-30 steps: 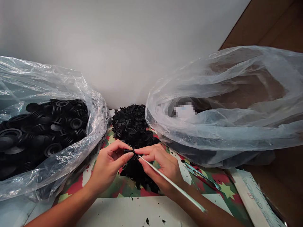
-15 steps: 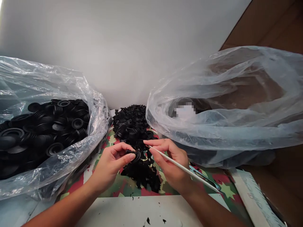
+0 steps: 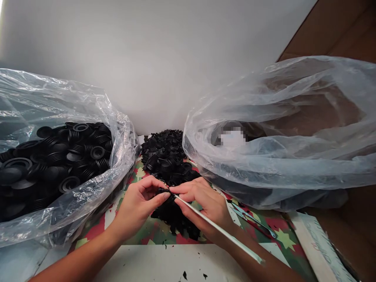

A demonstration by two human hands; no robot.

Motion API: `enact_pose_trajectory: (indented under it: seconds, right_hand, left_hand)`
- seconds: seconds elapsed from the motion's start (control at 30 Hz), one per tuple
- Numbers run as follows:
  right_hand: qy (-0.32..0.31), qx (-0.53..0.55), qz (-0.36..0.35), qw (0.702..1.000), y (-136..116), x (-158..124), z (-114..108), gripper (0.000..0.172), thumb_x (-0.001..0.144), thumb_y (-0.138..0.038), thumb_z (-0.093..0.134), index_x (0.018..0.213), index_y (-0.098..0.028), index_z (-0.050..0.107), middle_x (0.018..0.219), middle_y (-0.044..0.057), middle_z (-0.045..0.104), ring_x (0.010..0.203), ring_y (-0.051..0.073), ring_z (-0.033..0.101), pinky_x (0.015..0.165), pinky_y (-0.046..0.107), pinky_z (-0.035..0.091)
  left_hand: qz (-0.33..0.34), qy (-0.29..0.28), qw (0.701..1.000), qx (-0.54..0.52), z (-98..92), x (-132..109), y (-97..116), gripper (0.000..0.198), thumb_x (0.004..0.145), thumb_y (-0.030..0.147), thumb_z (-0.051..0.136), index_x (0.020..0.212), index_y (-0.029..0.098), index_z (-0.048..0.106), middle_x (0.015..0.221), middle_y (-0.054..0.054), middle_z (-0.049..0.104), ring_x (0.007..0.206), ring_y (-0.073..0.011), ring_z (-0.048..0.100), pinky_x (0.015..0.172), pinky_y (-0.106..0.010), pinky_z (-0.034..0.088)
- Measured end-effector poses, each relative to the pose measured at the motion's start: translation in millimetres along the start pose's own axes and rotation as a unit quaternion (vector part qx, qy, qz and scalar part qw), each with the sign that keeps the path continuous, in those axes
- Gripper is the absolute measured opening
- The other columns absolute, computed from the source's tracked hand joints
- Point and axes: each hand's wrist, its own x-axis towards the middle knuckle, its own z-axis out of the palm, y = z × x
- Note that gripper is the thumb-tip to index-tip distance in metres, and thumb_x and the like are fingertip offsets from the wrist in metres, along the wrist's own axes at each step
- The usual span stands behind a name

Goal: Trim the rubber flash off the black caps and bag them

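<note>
Firstly, one black part, above the desk inside its near edge: the left hand pinches it between fingers, presumably for steadiness; one pale rod: the right hand's fingers grip it pen-fashion, likely for control.

Lighting moderate, soft; wall palest mid-frame, greyer toward top. Thin bright strip at upper left edge. Glare streaks on left plastic bag. Cardboard, upper right, dim. Pixelated patch right of centre.
</note>
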Motion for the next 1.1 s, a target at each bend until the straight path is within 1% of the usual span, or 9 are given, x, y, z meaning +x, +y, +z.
enact_pose_trajectory:
  seconds: [0.1,0.2,0.47,0.57,0.63,0.77,0.87,0.97,1.1]
  right_hand:
    - [-0.014,-0.033,-0.036,0.999,0.3,0.9,-0.1,0.016,0.093,-0.007,0.06,0.091,-0.023,0.058,0.096,0.007,0.081,0.085,0.02,0.077,0.075,0.036,0.053]
    - [-0.022,-0.067,-0.052,0.996,-0.9,0.6,2.1,0.016,0.094,-0.005,0.057,0.095,-0.022,0.058,0.093,0.008,0.08,0.083,0.02,0.076,0.074,0.036,0.053]
    - [0.028,-0.146,-0.076,0.986,-3.0,-2.0,16.5,0.019,0.095,0.0,0.051,0.104,-0.016,0.056,0.094,0.012,0.077,0.085,0.022,0.073,0.073,0.037,0.051]
    - [0.046,-0.168,-0.056,0.983,3.0,-0.6,13.3,0.019,0.097,-0.003,0.05,0.107,-0.017,0.059,0.092,0.011,0.076,0.083,0.021,0.072,0.074,0.037,0.052]
    - [0.063,-0.154,-0.026,0.986,6.7,0.5,8.1,0.017,0.097,-0.005,0.052,0.104,-0.018,0.061,0.092,0.01,0.077,0.084,0.021,0.073,0.077,0.037,0.054]
    - [0.093,-0.051,0.094,0.99,5.9,1.4,-1.1,0.015,0.095,-0.013,0.06,0.085,-0.023,0.062,0.098,0.005,0.08,0.087,0.02,0.076,0.083,0.036,0.056]
    - [0.094,-0.002,0.158,0.983,1.6,0.3,-3.3,0.015,0.094,-0.019,0.062,0.08,-0.024,0.062,0.1,0.004,0.081,0.084,0.02,0.077,0.08,0.034,0.058]
    - [0.095,0.023,0.168,0.981,-1.0,-1.4,-3.0,0.013,0.094,-0.021,0.063,0.081,-0.023,0.063,0.102,0.005,0.081,0.084,0.02,0.077,0.078,0.033,0.059]
    - [0.095,0.052,0.138,0.984,-6.0,-2.3,-3.5,0.013,0.092,-0.017,0.065,0.081,-0.024,0.064,0.099,0.004,0.081,0.085,0.019,0.077,0.078,0.033,0.058]
  left_hand:
    - [0.01,0.006,1.0,0.02,-0.2,-0.7,-0.2,0.011,0.079,0.028,0.077,0.079,0.017,0.074,0.075,-0.001,0.068,0.062,-0.0127,0.056,0.056,-0.023,0.046]
    - [0.022,0.013,0.999,0.04,-0.5,-1.1,-1.3,0.01,0.079,0.027,0.076,0.079,0.017,0.073,0.076,-0.001,0.068,0.063,-0.0133,0.057,0.056,-0.023,0.046]
    - [0.036,0.028,0.998,0.039,0.8,0.0,-3.4,0.008,0.079,0.026,0.077,0.079,0.018,0.074,0.075,0.0,0.068,0.066,-0.0134,0.059,0.062,-0.024,0.049]
    - [0.047,0.026,0.998,0.02,0.4,-1.3,-0.8,0.008,0.078,0.026,0.078,0.078,0.019,0.075,0.077,-0.001,0.07,0.069,-0.014,0.062,0.065,-0.023,0.05]
    - [0.049,0.023,0.999,0.001,-0.8,-2.2,-0.1,0.009,0.077,0.027,0.08,0.079,0.019,0.076,0.078,-0.001,0.07,0.07,-0.0138,0.061,0.063,-0.022,0.049]
    - [0.018,0.006,0.998,-0.054,-4.3,-0.6,-4.9,0.017,0.078,0.034,0.082,0.084,0.02,0.077,0.078,-0.001,0.068,0.066,-0.0128,0.057,0.057,-0.021,0.045]
    - [-0.015,-0.003,0.996,-0.088,-5.8,2.0,-10.2,0.024,0.076,0.04,0.084,0.088,0.02,0.077,0.076,-0.001,0.066,0.066,-0.0127,0.056,0.056,-0.022,0.044]
    - [-0.041,-0.012,0.993,-0.109,-6.1,3.4,-12.2,0.029,0.074,0.043,0.086,0.088,0.019,0.077,0.074,0.0,0.064,0.063,-0.0121,0.054,0.056,-0.022,0.043]
    - [-0.043,-0.015,0.993,-0.11,-5.9,4.1,-12.1,0.026,0.076,0.042,0.085,0.086,0.019,0.076,0.077,-0.001,0.066,0.065,-0.0121,0.055,0.056,-0.021,0.044]
